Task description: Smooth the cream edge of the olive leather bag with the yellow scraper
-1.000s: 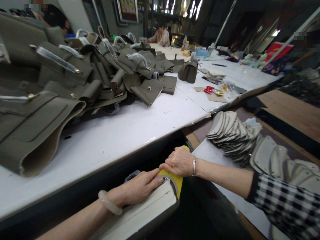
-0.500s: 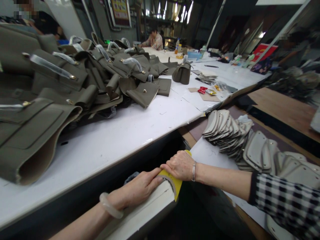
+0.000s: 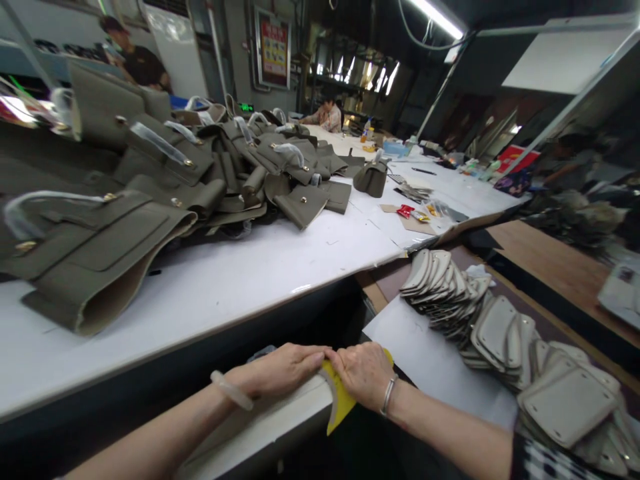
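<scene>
My left hand (image 3: 287, 369), with a pale bangle at the wrist, lies with fingers stretched along the top of a long whitish padded block (image 3: 280, 427). Its fingertips meet my right hand (image 3: 366, 375). That hand is closed over a curved yellow piece (image 3: 341, 407) with a greyish inner edge, which sits around the block's near right end. The right fingers partly cover the yellow piece, so its full shape is hidden. A thin silver bracelet circles the right wrist.
Olive-grey handbags (image 3: 210, 167) heap on the long white table (image 3: 240, 280); one small bag (image 3: 371, 177) stands apart. Stacked pale-grey panels with holes (image 3: 500, 333) lie at right. Red and yellow packets lie farther back. Co-workers sit in the background.
The view has tilted up, so the table and bags show lower. My hands sit lower in view, and the right arm slants more steeply. Both hands remain at the block's end.
</scene>
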The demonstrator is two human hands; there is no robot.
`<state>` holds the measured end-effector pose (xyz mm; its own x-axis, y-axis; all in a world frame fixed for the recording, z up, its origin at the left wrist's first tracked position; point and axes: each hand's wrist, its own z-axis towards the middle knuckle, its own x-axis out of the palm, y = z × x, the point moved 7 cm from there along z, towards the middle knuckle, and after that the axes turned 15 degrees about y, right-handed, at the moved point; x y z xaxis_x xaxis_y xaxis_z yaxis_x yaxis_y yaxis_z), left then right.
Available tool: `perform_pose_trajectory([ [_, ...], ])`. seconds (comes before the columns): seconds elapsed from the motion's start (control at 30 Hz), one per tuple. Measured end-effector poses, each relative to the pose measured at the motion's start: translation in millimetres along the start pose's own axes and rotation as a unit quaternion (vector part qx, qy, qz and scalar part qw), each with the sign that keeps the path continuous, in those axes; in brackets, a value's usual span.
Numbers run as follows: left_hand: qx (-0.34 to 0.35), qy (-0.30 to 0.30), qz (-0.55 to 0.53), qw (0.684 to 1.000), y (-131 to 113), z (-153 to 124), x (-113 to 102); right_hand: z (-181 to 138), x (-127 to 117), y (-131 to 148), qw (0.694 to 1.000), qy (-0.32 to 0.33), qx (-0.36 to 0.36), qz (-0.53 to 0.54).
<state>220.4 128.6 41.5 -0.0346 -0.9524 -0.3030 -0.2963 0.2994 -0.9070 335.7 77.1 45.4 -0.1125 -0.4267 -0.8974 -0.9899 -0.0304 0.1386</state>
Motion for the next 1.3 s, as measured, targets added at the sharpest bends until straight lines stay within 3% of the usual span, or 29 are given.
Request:
perform_pose_trajectory([
  [0.17,-0.028,0.003,-0.125,0.992,13,6,-8,-18,21,-26,0.98,0.019,0.035,0.194],
  [0.3,-0.05,-0.014,-0.136,0.989,13,11,-11,-24,45,-51,0.917,0.056,0.055,0.391],
  [0.37,-0.054,-0.013,-0.142,0.988,9,13,-11,-22,51,-50,0.845,0.07,0.031,0.53],
  [0.47,-0.055,-0.007,-0.148,0.987,6,13,-10,-14,50,-33,0.696,0.077,-0.035,0.713],
  [0.5,-0.055,-0.004,-0.148,0.988,6,13,-10,-10,48,-27,0.672,0.074,-0.047,0.735],
  [0.67,-0.066,-0.017,-0.115,0.991,9,11,-11,10,46,-19,0.716,0.063,-0.024,0.695],
  [0.9,-0.101,-0.036,-0.069,0.992,10,15,-10,24,25,-20,0.821,0.066,-0.041,0.566],
  [1.13,-0.103,-0.023,-0.031,0.994,7,15,-15,32,22,-17,0.876,0.108,-0.067,0.465],
  [1.23,-0.092,-0.029,-0.057,0.994,18,-7,-25,30,24,-20,0.897,0.122,-0.065,0.419],
  [1.3,-0.095,-0.075,-0.09,0.988,33,-40,-35,29,21,-28,0.915,0.128,-0.044,0.381],
])
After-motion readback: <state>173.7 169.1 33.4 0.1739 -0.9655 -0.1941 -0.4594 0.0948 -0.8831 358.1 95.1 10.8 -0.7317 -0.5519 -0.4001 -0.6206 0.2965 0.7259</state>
